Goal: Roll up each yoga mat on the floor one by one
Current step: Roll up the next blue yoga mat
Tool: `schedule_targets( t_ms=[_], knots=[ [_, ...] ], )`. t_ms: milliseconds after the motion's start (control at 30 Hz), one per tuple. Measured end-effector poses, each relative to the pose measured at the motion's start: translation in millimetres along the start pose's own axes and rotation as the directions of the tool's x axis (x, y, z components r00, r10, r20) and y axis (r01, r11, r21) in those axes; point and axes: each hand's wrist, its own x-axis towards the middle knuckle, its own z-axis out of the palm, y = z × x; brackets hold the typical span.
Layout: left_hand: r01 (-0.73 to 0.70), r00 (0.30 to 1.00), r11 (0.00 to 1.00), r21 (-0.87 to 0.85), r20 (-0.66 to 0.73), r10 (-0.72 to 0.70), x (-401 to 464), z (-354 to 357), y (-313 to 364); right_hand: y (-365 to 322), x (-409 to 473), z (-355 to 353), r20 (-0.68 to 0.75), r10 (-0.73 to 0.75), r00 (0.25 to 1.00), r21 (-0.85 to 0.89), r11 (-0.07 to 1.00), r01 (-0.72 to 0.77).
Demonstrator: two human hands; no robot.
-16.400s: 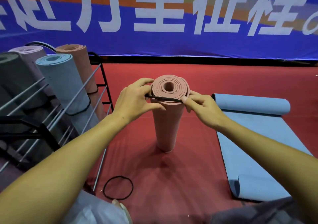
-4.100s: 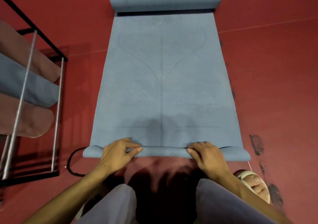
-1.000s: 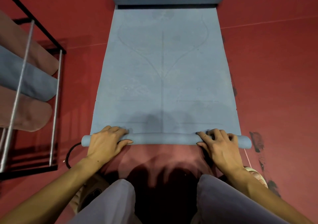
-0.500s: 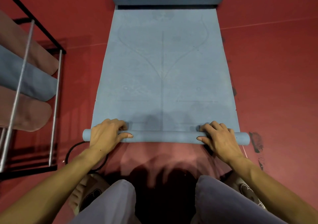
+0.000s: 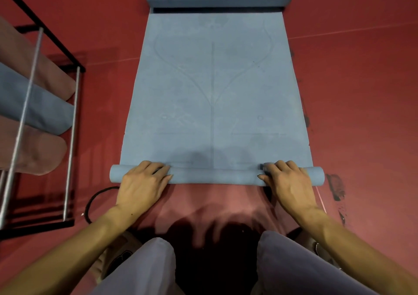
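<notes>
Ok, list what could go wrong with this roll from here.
1. The far end of the mat is curled toward the person; it may spring back against the near roll.
2. The left hand and right hand sit inside the roll's ends, so the ends could lag and the roll could cone.
3. The black band lies close to the roll's left end and might get caught.

Blue yoga mat (image 5: 214, 95), faint line pattern; red floor (image 5: 362, 91); black rack (image 5: 67, 66)

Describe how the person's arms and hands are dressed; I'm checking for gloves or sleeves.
Both forearms are bare, with no sleeves in view. The left hand and right hand wear no gloves, and no rings, watch or wristbands show.
</notes>
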Motion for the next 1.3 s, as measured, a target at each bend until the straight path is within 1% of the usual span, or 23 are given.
schedule_targets(
  t_ms=[133, 267, 400, 500, 567, 633, 700, 767, 867, 933, 1033, 1133, 1167, 1200, 1267, 1300],
  knots=[
    [-0.035, 0.998, 0.997, -0.073, 0.056, 0.039, 2.2, -5.8, -6.2, 2.3, 2.0, -1.6, 0.014, -0.008, 1.0, 0.051, 0.999, 0.007],
    [-0.051, 0.988, 0.995, -0.082, 0.14, 0.063, 8.1, -1.9, -19.3, 3.1, -4.5, -0.2, 0.024, -0.025, 0.999, 0.122, 0.992, 0.022],
    [-0.018, 0.99, 0.984, -0.179, 0.137, 0.043, 15.8, -3.1, -25.8, 7.7, -9.3, 0.5, 0.022, -0.066, 0.998, 0.041, 0.997, 0.065],
    [0.001, 0.988, 0.975, -0.22, 0.152, 0.033, 22.1, -5.8, -29.6, 8.7, -6.0, -2.0, -0.029, -0.058, 0.998, 0.077, 0.995, 0.061],
    [0.008, 0.984, 0.973, -0.231, 0.175, 0.033, 26.9, -8.5, -31.7, 8.6, -2.2, -3.9, -0.025, -0.047, 0.999, 0.092, 0.995, 0.049],
    [0.022, 0.979, 0.971, -0.237, 0.203, 0.028, 31.1, -12.6, -32.8, 11.2, 2.0, -5.6, 0.001, -0.042, 0.999, 0.1, 0.994, 0.042],
    [0.047, 0.963, 0.967, -0.251, 0.267, 0.022, 35.3, -18.7, -32.4, 15.8, 4.3, -8.4, 0.04, -0.037, 0.998, 0.118, 0.992, 0.032],
    [0.081, 0.928, 0.96, -0.266, 0.371, 0.025, 39.0, -22.2, -32.8, 22.1, 2.5, -11.5, 0.092, -0.033, 0.995, 0.138, 0.99, 0.02],
    [0.123, 0.856, 0.943, -0.309, 0.514, 0.057, 39.6, -22.6, -29.0, 28.6, -0.6, -18.2, 0.205, -0.034, 0.978, 0.172, 0.985, -0.002],
    [0.162, 0.83, 0.936, -0.313, 0.556, 0.042, 40.5, -21.6, -25.6, 26.4, 2.8, -24.8, 0.285, 0.003, 0.959, 0.217, 0.974, -0.068],
    [0.274, 0.838, 0.896, -0.35, 0.544, -0.043, 47.8, -22.5, -20.7, 21.0, 15.7, -30.9, 0.359, 0.084, 0.93, 0.258, 0.948, -0.186],
    [0.413, 0.813, 0.827, -0.382, 0.564, -0.145, 53.4, -22.0, -18.6, 18.5, 24.2, -30.3, 0.409, 0.104, 0.906, 0.257, 0.94, -0.224],
    [0.411, 0.821, 0.831, -0.375, 0.548, -0.159, 53.1, -21.5, -17.8, 16.6, 25.1, -30.1, 0.403, 0.122, 0.907, 0.23, 0.946, -0.23],
    [0.379, 0.846, 0.853, -0.358, 0.509, -0.162, 52.4, -20.7, -17.2, 14.9, 25.4, -28.9, 0.371, 0.145, 0.917, 0.184, 0.957, -0.226],
    [0.279, 0.904, 0.904, -0.324, 0.405, -0.134, 49.8, -20.6, -14.3, 11.5, 24.8, -25.4, 0.273, 0.168, 0.947, 0.074, 0.978, -0.195],
    [0.239, 0.923, 0.914, -0.329, 0.368, -0.109, 48.6, -20.5, -12.2, 9.3, 24.8, -24.6, 0.248, 0.171, 0.953, 0.029, 0.982, -0.184]
  ],
)
